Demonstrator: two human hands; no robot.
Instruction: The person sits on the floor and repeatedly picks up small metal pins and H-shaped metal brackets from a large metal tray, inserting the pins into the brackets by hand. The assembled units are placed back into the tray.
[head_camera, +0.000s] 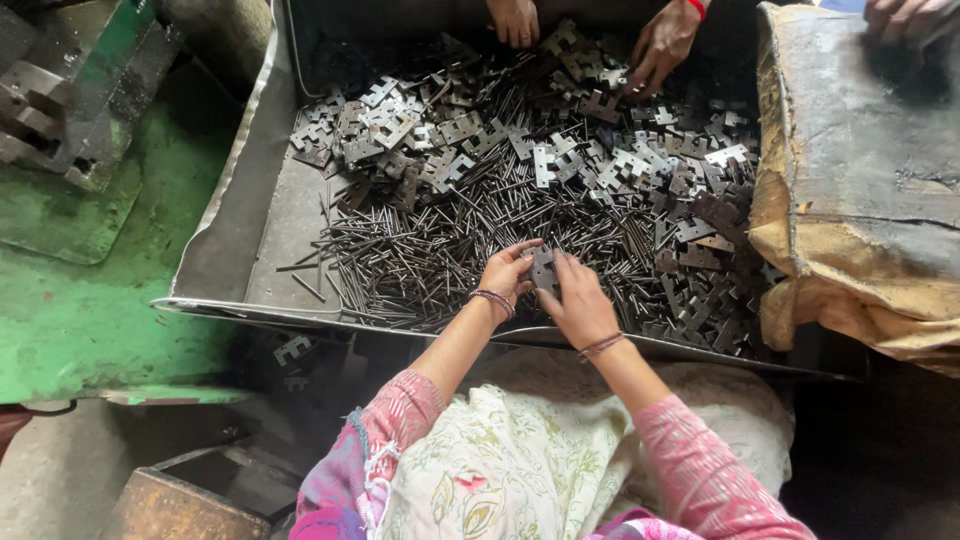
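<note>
left hand (507, 272): fingers pinched on the edge of a small notched metal plate (543, 268), held just above the pin pile.
right hand (578, 302): gripping the same plate from its other side; thumbs close together.
pins (440, 262): loose thin rods heaped directly under and left of both hands.
risk: plate edges look sharp, pins roll; a slipped pinch could drop the plate into the heap or nick a fingertip.
surface: dented sheet-metal tray (250, 240), more plates (420, 135) beyond the hands.
room: green-painted machine base (80, 300) far left, worn sack (860, 190) right, another person's hands (660, 45) at the far rim.
</note>
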